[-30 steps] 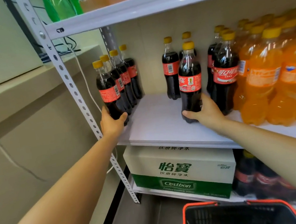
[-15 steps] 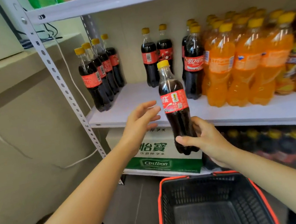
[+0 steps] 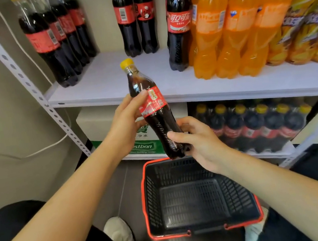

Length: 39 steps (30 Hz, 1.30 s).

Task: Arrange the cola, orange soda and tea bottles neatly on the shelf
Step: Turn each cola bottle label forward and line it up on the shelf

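Left hand [image 3: 127, 123] is clasping the label, right hand [image 3: 201, 144] the base, of a yellow-capped dark cola bottle [image 3: 155, 108] tilting cap-first toward the front edge of the white shelf [image 3: 106, 80].

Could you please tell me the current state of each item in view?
held cola bottle: capped, tilted, held in front of the shelf, above the basket.
left hand: grips the held bottle at its label.
right hand: grips the held bottle near its base.
shelved cola bottles: standing upright.
orange soda bottles: standing on the shelf.
tea bottles: standing at the shelf's right.
basket: upright on the floor, nothing visible inside.
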### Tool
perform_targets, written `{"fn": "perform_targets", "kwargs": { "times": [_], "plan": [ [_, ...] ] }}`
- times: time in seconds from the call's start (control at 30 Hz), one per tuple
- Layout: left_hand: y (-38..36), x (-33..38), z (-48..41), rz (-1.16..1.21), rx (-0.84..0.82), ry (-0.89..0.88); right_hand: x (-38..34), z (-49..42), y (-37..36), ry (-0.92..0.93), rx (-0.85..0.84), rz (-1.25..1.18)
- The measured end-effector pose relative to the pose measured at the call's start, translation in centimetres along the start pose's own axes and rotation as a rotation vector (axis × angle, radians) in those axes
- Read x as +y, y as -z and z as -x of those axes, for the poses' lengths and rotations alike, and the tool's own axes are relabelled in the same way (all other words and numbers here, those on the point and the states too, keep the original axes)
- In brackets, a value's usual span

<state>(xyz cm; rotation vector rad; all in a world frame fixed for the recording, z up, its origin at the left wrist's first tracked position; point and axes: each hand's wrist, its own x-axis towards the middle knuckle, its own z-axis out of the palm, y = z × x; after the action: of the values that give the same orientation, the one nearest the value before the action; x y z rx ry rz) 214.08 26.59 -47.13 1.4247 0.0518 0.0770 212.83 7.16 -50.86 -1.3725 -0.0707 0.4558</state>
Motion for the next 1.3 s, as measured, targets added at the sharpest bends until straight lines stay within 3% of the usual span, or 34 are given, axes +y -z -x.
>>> {"fn": "perform_targets", "kwargs": {
  "times": [0.2,0.33,0.53,0.73,1.0,1.13,1.3],
  "plan": [
    [0.1,-0.4,-0.2,0.246,-0.002,0.067,0.4,-0.8,0.3,-0.098,-0.093,-0.253],
    [0.6,-0.5,-0.5,0.262,0.015,0.07,0.8,-1.2,0.5,-0.143,-0.122,-0.37],
    [1.3,-0.7,-0.5,0.205,0.061,0.039,0.5,-1.4,0.6,-0.151,-0.004,-0.349],
    [1.1,-0.4,0.1,0.084,0.041,-0.02,0.3,-1.4,0.8,-0.141,-0.018,-0.338],
    [0.8,0.0,0.6,0.213,0.073,-0.01,0.7,-1.8,1.6,-0.14,-0.053,-0.329],
    [0.9,0.4,0.9,0.148,0.075,-0.048,1.0,-2.0,2.0,-0.123,-0.139,-0.049],
    [0.5,0.7,1.8,-0.041,-0.029,-0.161,0.5,-2.1,1.5,0.185,-0.066,0.506]
  ]
}}
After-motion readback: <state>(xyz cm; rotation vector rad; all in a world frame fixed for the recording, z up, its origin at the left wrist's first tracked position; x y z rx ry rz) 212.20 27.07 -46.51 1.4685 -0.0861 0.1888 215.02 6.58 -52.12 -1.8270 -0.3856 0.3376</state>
